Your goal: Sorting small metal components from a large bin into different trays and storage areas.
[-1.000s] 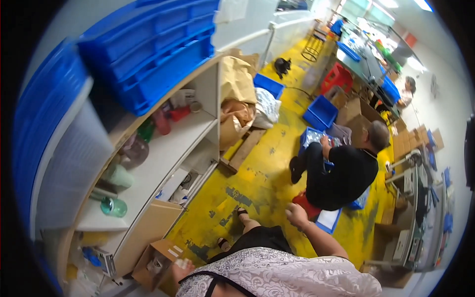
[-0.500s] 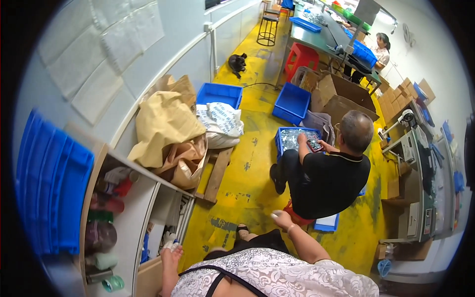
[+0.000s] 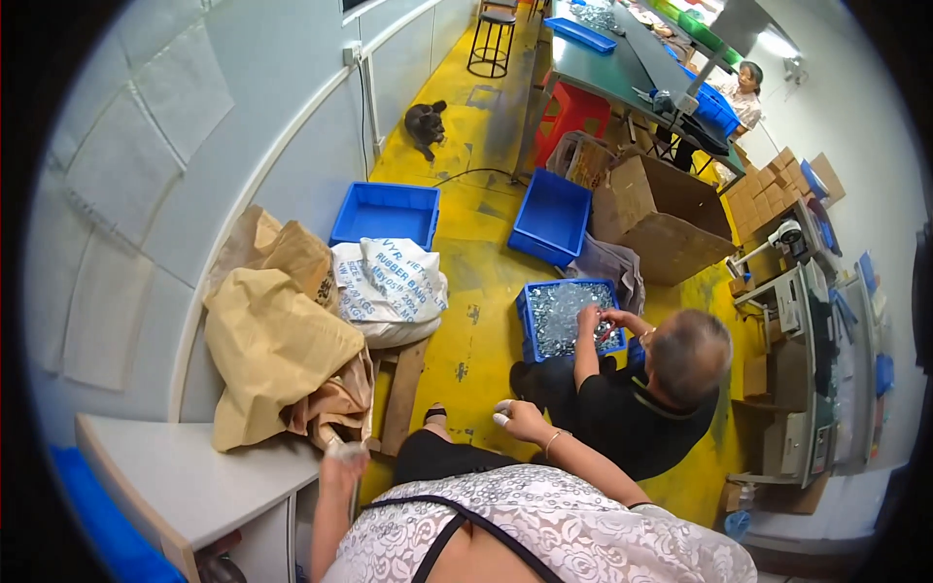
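Observation:
My left hand is raised beside the white cabinet top, near brown paper sacks. Its fingers are blurred, with something whitish at the tips. In front of my body, my right hand is closed, fingers curled in. White shows at its fingertip; whether it is a covering or a held thing I cannot tell. Past it, a seated co-worker in black bends over a blue bin of small shiny pieces, both hands over it.
A printed white sack rests by a wooden pallet. Blue bins and a large cardboard box stand ahead. A dark animal lies on the yellow floor. Shelves line the right; another person sits at the far table.
My view has moved forward; the cabinet's open shelves have mostly dropped out of sight below its top. My left hand has risen beside the sacks. The co-worker leans closer to the bin.

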`<action>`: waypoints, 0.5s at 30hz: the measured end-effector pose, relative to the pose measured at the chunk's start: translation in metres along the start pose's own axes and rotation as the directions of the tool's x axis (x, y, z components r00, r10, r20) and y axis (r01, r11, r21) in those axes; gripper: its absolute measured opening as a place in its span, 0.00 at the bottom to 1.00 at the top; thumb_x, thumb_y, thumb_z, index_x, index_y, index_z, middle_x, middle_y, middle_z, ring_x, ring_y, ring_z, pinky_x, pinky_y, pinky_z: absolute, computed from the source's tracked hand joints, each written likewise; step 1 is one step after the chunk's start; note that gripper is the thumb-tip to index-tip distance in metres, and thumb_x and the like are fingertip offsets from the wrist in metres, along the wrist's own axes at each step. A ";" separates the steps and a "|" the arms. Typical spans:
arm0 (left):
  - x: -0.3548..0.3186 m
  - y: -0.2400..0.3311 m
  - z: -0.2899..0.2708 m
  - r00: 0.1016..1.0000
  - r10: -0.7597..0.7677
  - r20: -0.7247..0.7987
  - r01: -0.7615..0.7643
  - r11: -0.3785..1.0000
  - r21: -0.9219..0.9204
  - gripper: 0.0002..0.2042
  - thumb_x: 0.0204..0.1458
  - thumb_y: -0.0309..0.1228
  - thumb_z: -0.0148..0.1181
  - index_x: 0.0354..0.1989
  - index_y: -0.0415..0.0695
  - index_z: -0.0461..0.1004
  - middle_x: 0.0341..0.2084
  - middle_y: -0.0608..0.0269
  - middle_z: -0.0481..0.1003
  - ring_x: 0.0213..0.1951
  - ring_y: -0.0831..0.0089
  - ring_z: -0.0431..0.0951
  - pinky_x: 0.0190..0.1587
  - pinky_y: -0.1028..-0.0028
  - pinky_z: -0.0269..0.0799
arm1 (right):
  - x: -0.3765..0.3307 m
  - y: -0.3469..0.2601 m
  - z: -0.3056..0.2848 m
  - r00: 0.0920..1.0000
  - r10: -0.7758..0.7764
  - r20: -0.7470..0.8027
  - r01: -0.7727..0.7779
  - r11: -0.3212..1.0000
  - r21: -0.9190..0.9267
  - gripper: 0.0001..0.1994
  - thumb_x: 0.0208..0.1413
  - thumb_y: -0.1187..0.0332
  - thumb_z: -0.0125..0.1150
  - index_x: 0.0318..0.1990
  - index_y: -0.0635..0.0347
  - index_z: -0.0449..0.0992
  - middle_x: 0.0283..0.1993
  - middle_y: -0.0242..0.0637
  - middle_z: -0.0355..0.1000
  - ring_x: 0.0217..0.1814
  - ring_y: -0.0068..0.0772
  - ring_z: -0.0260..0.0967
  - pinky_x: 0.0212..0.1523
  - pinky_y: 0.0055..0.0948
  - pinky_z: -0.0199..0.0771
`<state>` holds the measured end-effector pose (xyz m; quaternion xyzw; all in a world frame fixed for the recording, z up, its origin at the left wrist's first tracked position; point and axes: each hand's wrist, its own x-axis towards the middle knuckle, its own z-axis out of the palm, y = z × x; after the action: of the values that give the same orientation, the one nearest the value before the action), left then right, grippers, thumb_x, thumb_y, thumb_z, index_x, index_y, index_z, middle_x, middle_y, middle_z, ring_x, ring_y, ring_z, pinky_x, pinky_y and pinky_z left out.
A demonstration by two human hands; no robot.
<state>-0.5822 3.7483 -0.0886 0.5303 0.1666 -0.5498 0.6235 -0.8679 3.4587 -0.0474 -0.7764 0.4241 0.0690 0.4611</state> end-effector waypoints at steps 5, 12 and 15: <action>0.085 0.124 0.195 0.922 -0.006 0.388 -0.099 0.963 0.250 0.27 0.59 0.48 0.34 0.55 0.37 0.61 0.48 0.50 0.70 0.48 0.56 0.71 0.50 0.60 0.65 | 0.062 -0.003 -0.080 0.979 0.028 -0.204 -0.014 0.997 0.072 0.13 0.51 0.67 0.56 0.42 0.64 0.75 0.38 0.47 0.75 0.39 0.42 0.74 0.41 0.33 0.72; 0.241 0.220 0.417 0.719 -0.168 0.675 -0.230 0.858 0.459 0.26 0.60 0.46 0.32 0.59 0.38 0.57 0.51 0.49 0.68 0.49 0.57 0.71 0.51 0.63 0.66 | 0.210 0.063 -0.152 0.875 0.375 -0.305 -0.121 0.781 0.612 0.12 0.53 0.68 0.56 0.43 0.65 0.74 0.32 0.37 0.74 0.30 0.26 0.72 0.32 0.26 0.72; 0.324 0.258 0.499 0.724 -0.137 0.676 -0.278 0.839 0.467 0.26 0.59 0.44 0.35 0.61 0.41 0.56 0.50 0.54 0.70 0.48 0.63 0.73 0.49 0.69 0.67 | 0.299 0.086 -0.219 0.858 0.408 -0.313 -0.103 0.733 0.673 0.12 0.54 0.69 0.55 0.43 0.66 0.74 0.32 0.35 0.74 0.29 0.22 0.70 0.31 0.24 0.71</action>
<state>-0.4367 3.1189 -0.0303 0.4481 -0.2580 -0.7043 0.4864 -0.8036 3.0924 -0.1294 -0.5012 0.6201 -0.1910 0.5725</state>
